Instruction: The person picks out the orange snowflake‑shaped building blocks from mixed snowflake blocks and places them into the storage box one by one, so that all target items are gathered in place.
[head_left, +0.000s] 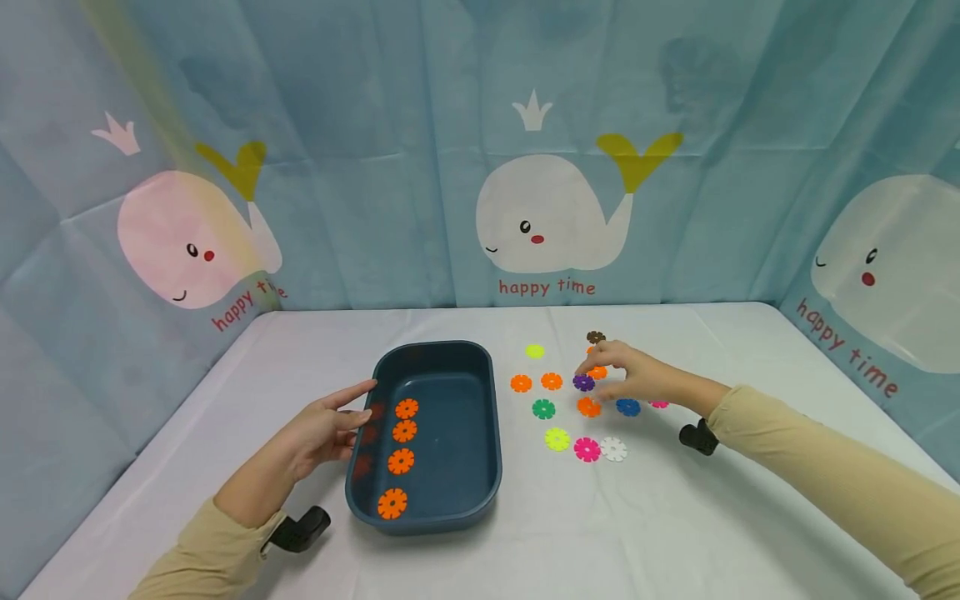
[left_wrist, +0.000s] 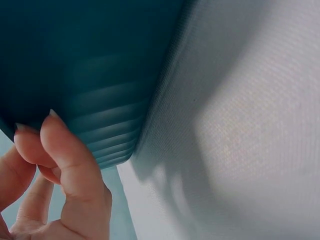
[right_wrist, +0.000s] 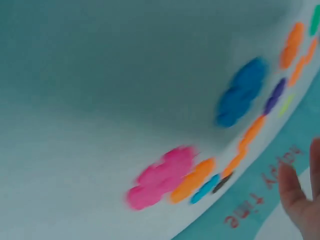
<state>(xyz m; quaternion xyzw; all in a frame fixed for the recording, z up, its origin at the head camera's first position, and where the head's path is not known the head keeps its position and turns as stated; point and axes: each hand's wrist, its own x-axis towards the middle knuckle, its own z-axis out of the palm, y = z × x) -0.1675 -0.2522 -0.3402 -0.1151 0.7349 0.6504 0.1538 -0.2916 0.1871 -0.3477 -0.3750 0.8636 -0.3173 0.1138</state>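
My left hand (head_left: 324,435) grips the left rim of a dark blue plastic bin (head_left: 457,467). In the left wrist view curled fingers (left_wrist: 75,160) touch the bin's outer wall (left_wrist: 107,105). Several orange snowflake discs (head_left: 401,461) lie in a row along the bin's left side. Over the loose discs hovers my right hand (head_left: 636,372), thumb and forefinger spread around a purple snowflake disc (head_left: 583,382) and an orange disc (head_left: 589,407). Nothing shows in its grasp. The right wrist view catches only part of that hand (right_wrist: 302,200), with blurred discs beyond.
Loose discs lie right of the bin: green (head_left: 543,409), yellow (head_left: 557,439), pink (head_left: 587,449), white (head_left: 614,449), blue (head_left: 628,407), brown (head_left: 596,337) and more orange (head_left: 521,383). A white cloth (head_left: 600,533) covers the table. A whale-print curtain (head_left: 405,233) stands behind.
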